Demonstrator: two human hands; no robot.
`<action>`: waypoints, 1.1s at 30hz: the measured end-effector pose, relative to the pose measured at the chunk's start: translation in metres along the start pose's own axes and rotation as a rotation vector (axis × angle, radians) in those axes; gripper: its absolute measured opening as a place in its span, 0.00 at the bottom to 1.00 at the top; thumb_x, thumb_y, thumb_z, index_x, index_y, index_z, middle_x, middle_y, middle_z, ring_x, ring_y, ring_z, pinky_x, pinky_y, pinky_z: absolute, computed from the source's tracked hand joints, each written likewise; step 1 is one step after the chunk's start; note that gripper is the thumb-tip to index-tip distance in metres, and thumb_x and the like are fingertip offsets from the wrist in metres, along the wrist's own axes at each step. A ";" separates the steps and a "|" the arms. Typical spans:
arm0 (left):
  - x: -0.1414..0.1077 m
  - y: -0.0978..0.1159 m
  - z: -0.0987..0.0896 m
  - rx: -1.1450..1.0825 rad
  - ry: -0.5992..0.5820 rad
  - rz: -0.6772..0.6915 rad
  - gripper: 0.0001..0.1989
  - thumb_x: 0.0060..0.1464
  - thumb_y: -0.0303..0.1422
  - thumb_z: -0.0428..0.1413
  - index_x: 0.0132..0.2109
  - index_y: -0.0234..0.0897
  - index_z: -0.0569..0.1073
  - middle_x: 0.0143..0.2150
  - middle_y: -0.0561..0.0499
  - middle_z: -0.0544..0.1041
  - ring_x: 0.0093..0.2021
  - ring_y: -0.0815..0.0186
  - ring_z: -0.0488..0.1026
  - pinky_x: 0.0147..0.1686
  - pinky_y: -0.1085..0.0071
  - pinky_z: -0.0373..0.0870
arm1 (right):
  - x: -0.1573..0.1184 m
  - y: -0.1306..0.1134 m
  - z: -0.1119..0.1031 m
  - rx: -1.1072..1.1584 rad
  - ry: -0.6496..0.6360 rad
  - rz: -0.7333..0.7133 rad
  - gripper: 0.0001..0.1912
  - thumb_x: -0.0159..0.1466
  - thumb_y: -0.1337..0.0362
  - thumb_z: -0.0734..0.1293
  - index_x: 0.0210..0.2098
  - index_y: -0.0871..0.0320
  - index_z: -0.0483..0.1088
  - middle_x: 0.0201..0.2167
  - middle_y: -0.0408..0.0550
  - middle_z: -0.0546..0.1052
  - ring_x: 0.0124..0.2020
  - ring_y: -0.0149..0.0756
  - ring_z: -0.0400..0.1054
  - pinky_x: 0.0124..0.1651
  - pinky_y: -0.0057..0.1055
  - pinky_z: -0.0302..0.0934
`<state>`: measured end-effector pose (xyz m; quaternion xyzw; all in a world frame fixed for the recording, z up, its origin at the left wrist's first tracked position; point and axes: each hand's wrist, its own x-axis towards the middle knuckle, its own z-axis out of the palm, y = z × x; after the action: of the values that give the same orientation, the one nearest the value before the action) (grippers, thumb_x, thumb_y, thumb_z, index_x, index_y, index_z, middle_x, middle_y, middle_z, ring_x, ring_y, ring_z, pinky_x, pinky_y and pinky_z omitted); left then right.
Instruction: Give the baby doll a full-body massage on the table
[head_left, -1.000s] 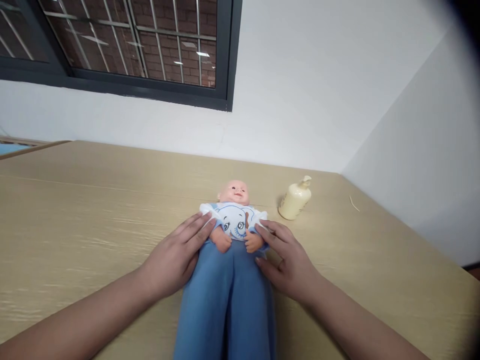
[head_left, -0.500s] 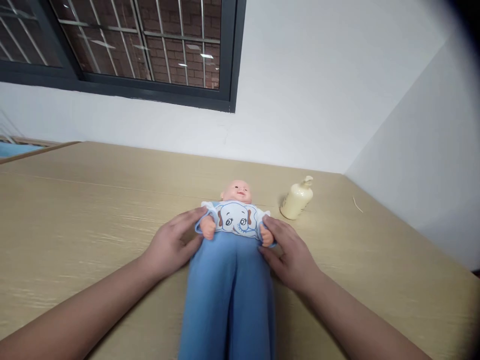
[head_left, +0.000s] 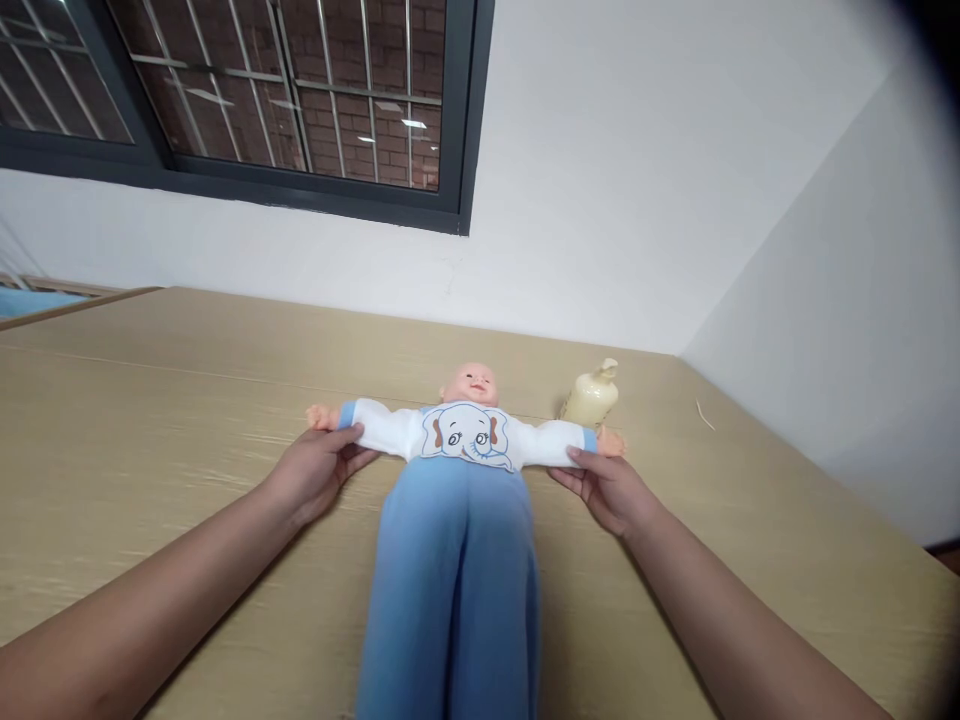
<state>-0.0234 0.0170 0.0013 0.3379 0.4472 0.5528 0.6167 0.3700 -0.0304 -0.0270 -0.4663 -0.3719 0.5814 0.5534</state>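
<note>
A baby doll (head_left: 466, 440) lies on its back, its head away from me, in a white top with an elephant print and blue trousers (head_left: 457, 560). Its arms are stretched straight out to both sides. My left hand (head_left: 311, 475) grips the doll's sleeve (head_left: 375, 425) at the left, thumb on top and fingers below, close to the blue cuff. On the other side, my right hand (head_left: 607, 490) holds the other sleeve (head_left: 551, 445) in the same way near its cuff. The trouser legs run out of view at the bottom.
Behind the doll's arm on the right stands a cream pump bottle (head_left: 591, 398), its lower part partly hidden. A thin pale strip (head_left: 705, 414) lies farther right on the wooden table (head_left: 187, 420). White walls (head_left: 585, 200) and a barred window (head_left: 300, 90) border the back.
Both hands have moved outward and now grip the sleeves. The doll's arms, bent down by its sides before, are spread straight out. The camera has shifted slightly.
</note>
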 end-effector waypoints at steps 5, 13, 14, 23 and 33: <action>0.009 -0.002 -0.004 -0.099 0.059 -0.091 0.11 0.56 0.19 0.58 0.46 0.32 0.75 0.53 0.40 0.79 0.52 0.56 0.79 0.49 0.64 0.82 | 0.002 -0.004 -0.011 0.095 -0.073 0.111 0.24 0.61 0.64 0.75 0.56 0.55 0.73 0.61 0.52 0.74 0.63 0.46 0.68 0.65 0.40 0.66; -0.002 -0.006 -0.002 0.204 -0.007 0.220 0.14 0.53 0.32 0.64 0.46 0.32 0.77 0.50 0.40 0.80 0.53 0.51 0.77 0.56 0.57 0.75 | -0.004 -0.002 0.014 -0.247 0.126 -0.326 0.20 0.57 0.58 0.77 0.46 0.56 0.75 0.48 0.51 0.80 0.53 0.51 0.74 0.57 0.48 0.70; -0.007 -0.005 0.000 0.325 0.007 0.322 0.15 0.52 0.36 0.65 0.45 0.33 0.77 0.49 0.42 0.80 0.53 0.50 0.76 0.57 0.57 0.73 | -0.007 -0.003 0.019 -0.408 0.196 -0.397 0.16 0.56 0.57 0.76 0.41 0.57 0.76 0.43 0.51 0.81 0.50 0.52 0.75 0.56 0.50 0.70; -0.038 -0.004 0.010 1.047 -0.149 0.871 0.20 0.60 0.37 0.58 0.58 0.41 0.76 0.57 0.48 0.79 0.55 0.53 0.76 0.57 0.61 0.71 | -0.040 0.000 0.052 -1.088 0.104 -0.818 0.26 0.64 0.63 0.68 0.61 0.49 0.68 0.52 0.50 0.78 0.52 0.48 0.74 0.53 0.44 0.70; -0.034 -0.002 0.006 1.353 -0.530 1.178 0.30 0.62 0.23 0.50 0.69 0.41 0.62 0.65 0.43 0.70 0.62 0.52 0.67 0.61 0.52 0.66 | -0.043 0.003 0.063 -1.423 -0.200 -1.015 0.40 0.60 0.79 0.60 0.68 0.46 0.60 0.60 0.55 0.66 0.60 0.52 0.62 0.59 0.54 0.66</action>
<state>-0.0172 -0.0159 0.0079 0.9123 0.2752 0.3033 -0.0088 0.3070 -0.0684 -0.0060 -0.4259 -0.8552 -0.0663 0.2878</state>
